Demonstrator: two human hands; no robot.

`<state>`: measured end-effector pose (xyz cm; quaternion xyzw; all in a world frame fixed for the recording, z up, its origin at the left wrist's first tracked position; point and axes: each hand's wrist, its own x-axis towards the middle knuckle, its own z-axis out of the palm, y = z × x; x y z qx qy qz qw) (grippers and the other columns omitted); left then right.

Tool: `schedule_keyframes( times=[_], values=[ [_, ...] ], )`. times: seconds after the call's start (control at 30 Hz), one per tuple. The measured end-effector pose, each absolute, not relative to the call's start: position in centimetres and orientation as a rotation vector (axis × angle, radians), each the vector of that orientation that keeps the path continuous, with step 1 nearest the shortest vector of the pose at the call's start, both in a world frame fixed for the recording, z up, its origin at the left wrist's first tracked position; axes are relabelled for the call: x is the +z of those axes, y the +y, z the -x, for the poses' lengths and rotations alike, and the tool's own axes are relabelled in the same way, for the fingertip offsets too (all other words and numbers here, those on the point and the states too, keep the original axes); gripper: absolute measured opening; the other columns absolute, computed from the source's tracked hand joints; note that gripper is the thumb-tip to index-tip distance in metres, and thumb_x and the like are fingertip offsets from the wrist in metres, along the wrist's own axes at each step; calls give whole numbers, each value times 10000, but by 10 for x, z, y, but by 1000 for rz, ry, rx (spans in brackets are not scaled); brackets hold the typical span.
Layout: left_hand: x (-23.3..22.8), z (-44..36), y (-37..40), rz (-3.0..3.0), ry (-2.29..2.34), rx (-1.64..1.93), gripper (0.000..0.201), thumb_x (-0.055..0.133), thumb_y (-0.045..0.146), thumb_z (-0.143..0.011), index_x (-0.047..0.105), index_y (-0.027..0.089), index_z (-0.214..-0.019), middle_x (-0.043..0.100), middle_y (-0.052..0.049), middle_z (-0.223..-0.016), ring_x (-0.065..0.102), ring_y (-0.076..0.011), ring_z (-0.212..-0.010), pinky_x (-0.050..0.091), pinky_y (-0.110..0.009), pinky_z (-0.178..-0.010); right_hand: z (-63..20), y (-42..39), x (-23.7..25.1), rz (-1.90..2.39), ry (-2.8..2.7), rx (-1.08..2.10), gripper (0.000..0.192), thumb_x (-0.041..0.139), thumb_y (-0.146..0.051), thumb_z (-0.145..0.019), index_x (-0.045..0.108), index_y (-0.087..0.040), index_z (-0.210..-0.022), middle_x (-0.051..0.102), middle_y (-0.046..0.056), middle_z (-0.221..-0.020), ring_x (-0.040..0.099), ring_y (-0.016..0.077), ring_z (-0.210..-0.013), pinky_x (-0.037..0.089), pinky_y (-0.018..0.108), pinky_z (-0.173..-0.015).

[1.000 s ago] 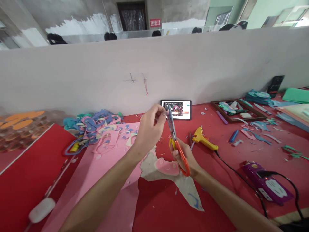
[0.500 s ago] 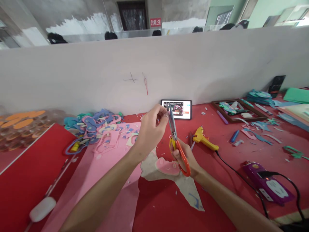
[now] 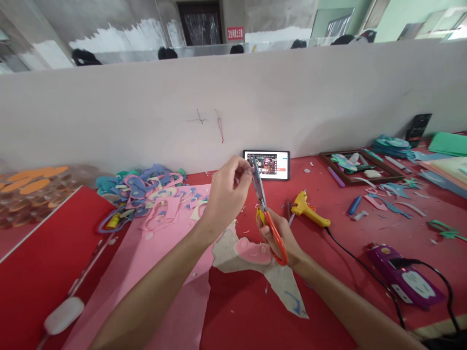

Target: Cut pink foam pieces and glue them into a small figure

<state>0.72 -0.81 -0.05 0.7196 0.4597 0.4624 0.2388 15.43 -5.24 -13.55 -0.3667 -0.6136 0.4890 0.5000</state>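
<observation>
One pair of scissors (image 3: 263, 209), blades up-left.

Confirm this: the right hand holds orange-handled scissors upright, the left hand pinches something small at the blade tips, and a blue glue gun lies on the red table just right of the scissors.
One detail is wrong: the glue gun is yellow, not blue, as the head view shows. The rest stands: the right hand holds the orange-handled scissors upright, the left hand pinches something small at the blade tips, and the gun lies on the red table just right of the scissors.

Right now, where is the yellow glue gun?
In the head view the yellow glue gun lies on the red table, just right of the right hand holding the scissors, below the phone.
</observation>
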Motion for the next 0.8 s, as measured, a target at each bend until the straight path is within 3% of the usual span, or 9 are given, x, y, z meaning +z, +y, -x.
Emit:
schedule_keyframes(
  times=[0.33,0.5,0.63,0.8],
  values=[
    [4,5,3,-2049,1239,1230,171,504,307,-971,557,163,-897,569,-17,-799,465,-69,-680,366,-206,-624,-155,-50,-135,984,-1469,1124,678,579,-807,-829,389,-158,-777,387,-6,-674,319,68,-583,280,196,-499],
    [11,21,6,-2341,1085,601,175,506,276,-932,615,168,-848,609,-24,-784,473,-84,-667,330,-217,-617,-162,-42,-141,987,-1405,1036,625,543,-760,-895,388,-164,-792,385,-5,-652,330,73,-564,277,206,-492],
    [-10,15,6,-2368,765,25,152,525,191,-842,658,179,-770,645,-22,-788,516,-98,-672,325,-236,-630,-169,-33,-151,1001,-1321,1055,607,510,-755,-919,382,-173,-804,371,-15,-631,311,67,-514,272,216,-467],
    [-50,-5,4,-2371,660,-307,137,551,173,-801,681,190,-763,669,-17,-825,521,-114,-700,321,-250,-645,-175,-25,-156,1029,-1311,983,620,504,-769,-913,390,-175,-778,383,5,-657,355,87,-563,317,233,-508]
  ],
)
